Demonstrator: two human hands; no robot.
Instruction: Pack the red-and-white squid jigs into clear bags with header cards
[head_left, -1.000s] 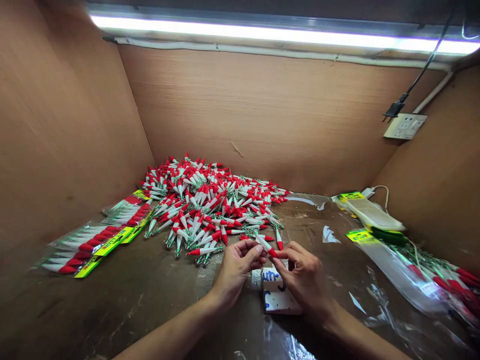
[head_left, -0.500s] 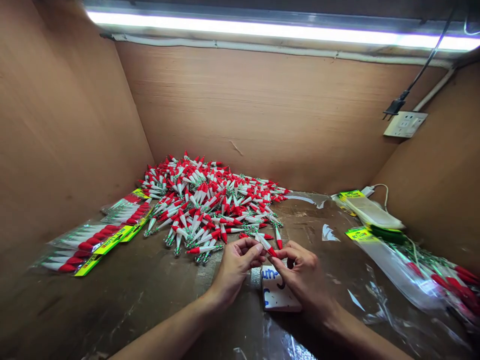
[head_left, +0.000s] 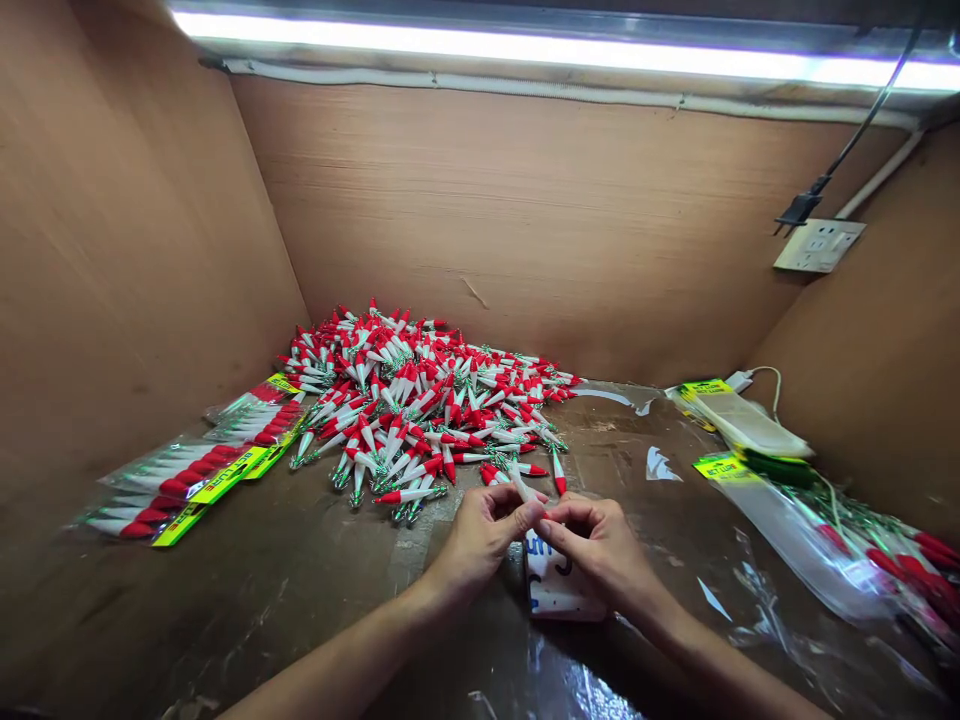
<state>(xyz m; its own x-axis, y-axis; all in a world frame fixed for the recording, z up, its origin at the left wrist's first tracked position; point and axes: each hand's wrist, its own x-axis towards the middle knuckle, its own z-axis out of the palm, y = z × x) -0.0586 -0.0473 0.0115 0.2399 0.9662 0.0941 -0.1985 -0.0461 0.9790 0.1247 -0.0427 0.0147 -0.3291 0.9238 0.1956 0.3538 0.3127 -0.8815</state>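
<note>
A red and white fishing lure (head_left: 523,486) is pinched between my two hands, its white body slanting up and away. My left hand (head_left: 491,530) grips it with closed thumb and fingers, hiding part of the body. At the red end, the thumb and fingertips of my right hand (head_left: 592,540) are pressed together, covering most of the tip. Under my hands lies a white block (head_left: 561,592) with blue writing. Just beyond them spreads a large heap of similar red and white lures (head_left: 420,400) with green hooked ends.
Clear packs of lures (head_left: 191,475) with yellow labels lie at left. Flat clear bags (head_left: 750,425) and more lures (head_left: 911,560) are on the right. Plastic scraps (head_left: 660,465) dot the dark tabletop (head_left: 300,620). Brown panels (head_left: 510,230) enclose it; a black plug (head_left: 799,210) hangs at upper right.
My right hand has shifted slightly left, bringing both sets of fingertips closer together. More of the lure's red end is now covered. The view has moved very slightly.
</note>
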